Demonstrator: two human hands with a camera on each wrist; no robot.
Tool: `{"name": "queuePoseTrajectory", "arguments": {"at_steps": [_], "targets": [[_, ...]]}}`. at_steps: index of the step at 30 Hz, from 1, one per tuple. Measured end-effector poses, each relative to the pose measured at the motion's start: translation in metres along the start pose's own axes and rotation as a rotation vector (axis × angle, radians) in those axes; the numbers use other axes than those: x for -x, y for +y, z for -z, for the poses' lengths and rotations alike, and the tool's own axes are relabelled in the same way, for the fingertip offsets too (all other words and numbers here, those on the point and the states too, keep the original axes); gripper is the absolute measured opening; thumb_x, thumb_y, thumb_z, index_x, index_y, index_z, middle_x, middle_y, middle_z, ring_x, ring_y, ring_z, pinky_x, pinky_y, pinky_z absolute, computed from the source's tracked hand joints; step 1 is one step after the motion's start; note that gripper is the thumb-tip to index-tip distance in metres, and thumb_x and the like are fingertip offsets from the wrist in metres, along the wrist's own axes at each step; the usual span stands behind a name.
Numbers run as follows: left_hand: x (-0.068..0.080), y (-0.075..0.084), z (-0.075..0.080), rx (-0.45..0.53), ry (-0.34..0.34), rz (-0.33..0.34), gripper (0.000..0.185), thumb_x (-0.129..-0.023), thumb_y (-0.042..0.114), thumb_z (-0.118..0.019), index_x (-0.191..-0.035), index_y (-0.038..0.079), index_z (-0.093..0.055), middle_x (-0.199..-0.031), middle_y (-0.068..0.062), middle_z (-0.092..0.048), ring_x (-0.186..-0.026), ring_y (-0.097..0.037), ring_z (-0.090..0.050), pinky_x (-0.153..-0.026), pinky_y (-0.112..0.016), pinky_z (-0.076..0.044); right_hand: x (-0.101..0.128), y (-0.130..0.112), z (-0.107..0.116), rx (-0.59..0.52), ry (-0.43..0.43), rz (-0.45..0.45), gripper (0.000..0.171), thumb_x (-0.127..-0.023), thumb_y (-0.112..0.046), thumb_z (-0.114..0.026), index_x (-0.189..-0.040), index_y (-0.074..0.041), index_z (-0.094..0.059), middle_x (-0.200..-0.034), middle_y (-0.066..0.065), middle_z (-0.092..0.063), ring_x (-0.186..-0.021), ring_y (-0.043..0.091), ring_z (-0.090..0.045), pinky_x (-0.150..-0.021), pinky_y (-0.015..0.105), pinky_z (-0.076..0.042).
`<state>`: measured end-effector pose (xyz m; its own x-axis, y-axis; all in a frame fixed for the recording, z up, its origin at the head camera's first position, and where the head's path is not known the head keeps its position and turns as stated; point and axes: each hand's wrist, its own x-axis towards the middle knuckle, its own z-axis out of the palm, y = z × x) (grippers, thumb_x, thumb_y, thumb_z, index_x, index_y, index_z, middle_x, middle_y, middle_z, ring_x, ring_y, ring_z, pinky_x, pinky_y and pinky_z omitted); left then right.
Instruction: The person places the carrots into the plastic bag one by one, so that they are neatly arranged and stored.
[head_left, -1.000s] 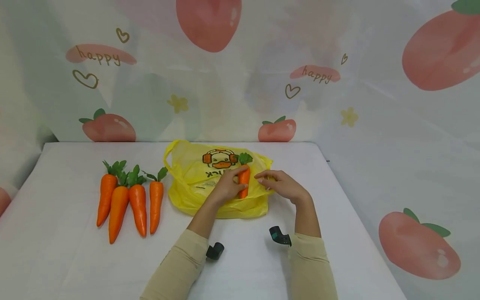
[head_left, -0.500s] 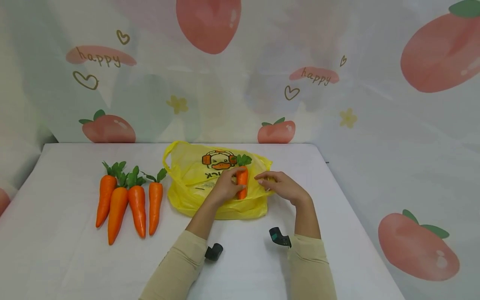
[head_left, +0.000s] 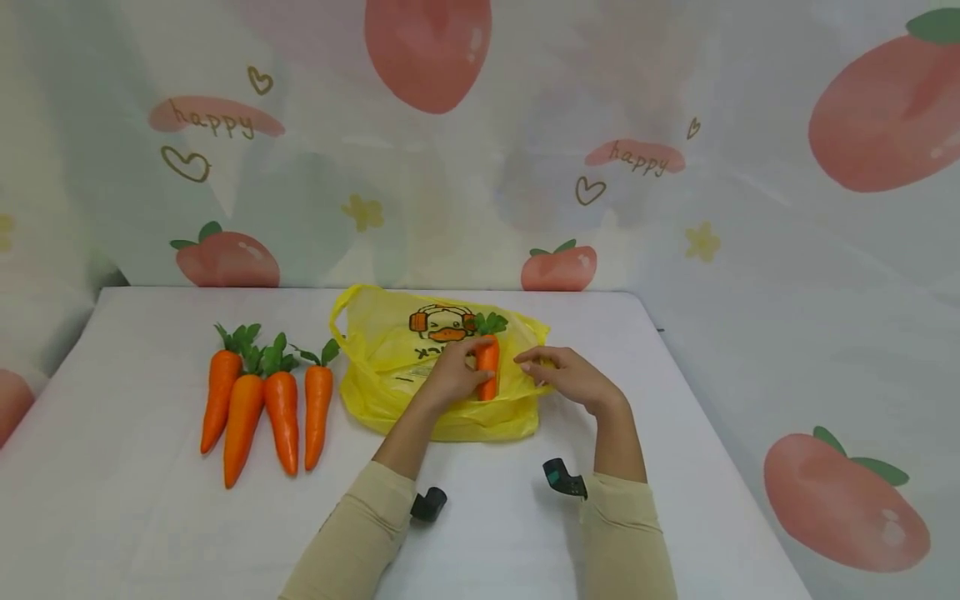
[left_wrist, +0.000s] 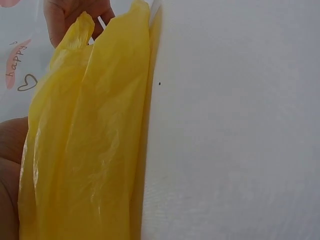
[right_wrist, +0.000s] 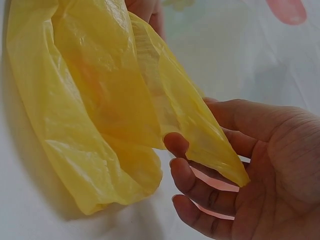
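Looks soft, diffuse and slightly dim in head view; can't tell exact source. Shows faint grey shadow on white table (head_left: 491, 546) just left of right sleeve (head_left: 626, 542), darker patch at far left corner, mild sheen on carrots (head_left: 243, 429). Resolves well enough there to read lettering on backdrop (head_left: 300, 183). Runs dimmer in both wrist views. Renders table flat grey at left wrist, with thin highlights along yellow bag (left_wrist: 100, 150) creases. At right wrist, shows soft shadow under bag, keeps right hand (right_wrist: 270, 155) fairly crisp, blurs backdrop behind.
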<state>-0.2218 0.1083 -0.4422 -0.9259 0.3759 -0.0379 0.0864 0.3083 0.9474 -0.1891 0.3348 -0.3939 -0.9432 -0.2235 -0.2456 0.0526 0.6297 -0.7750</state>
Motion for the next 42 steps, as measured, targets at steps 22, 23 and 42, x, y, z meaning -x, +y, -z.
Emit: {"name": "queuePoseTrajectory", "arguments": {"at_steps": [22, 23, 42], "targets": [[0.027, 0.019, 0.035, 0.185, 0.041, 0.013, 0.044, -0.099, 0.015, -0.074, -0.141, 0.024, -0.063, -0.147, -0.015, -0.053, -0.109, -0.029, -0.059, -0.087, -0.044, -0.056, -0.002, 0.006, 0.0, 0.012, 0.005, 0.0, 0.036, -0.106, -0.032, -0.059, -0.133, -0.009, -0.068, -0.118, 0.011, -0.062, -0.104, 0.031, -0.056, -0.092, 0.046, -0.047], [0.029, 0.019, 0.037, 0.19, 0.045, 0.012, 0.044, -0.099, 0.015, -0.074, -0.14, 0.024, -0.064, -0.146, -0.014, -0.053, -0.108, -0.029, -0.059, -0.087, -0.045, -0.056, -0.001, 0.006, 0.001, 0.012, 0.006, 0.001, 0.036, -0.107, -0.032, -0.059, -0.133, -0.009, -0.068, -0.119, 0.011, -0.062, -0.104, 0.031, -0.056, -0.092, 0.046, -0.047], [0.056, 0.013, 0.075, 0.176, 0.086, -0.025, 0.046, -0.1, 0.012, -0.071, -0.143, 0.021, -0.06, -0.141, -0.012, -0.055, -0.111, -0.032, -0.058, -0.092, -0.056, -0.053, -0.004, 0.006, -0.003, 0.028, 0.116, -0.016, 0.03, -0.106, -0.023, -0.06, -0.129, -0.007, -0.07, -0.12, 0.013, -0.065, -0.109, 0.031, -0.055, -0.102, 0.052, -0.045]]}}
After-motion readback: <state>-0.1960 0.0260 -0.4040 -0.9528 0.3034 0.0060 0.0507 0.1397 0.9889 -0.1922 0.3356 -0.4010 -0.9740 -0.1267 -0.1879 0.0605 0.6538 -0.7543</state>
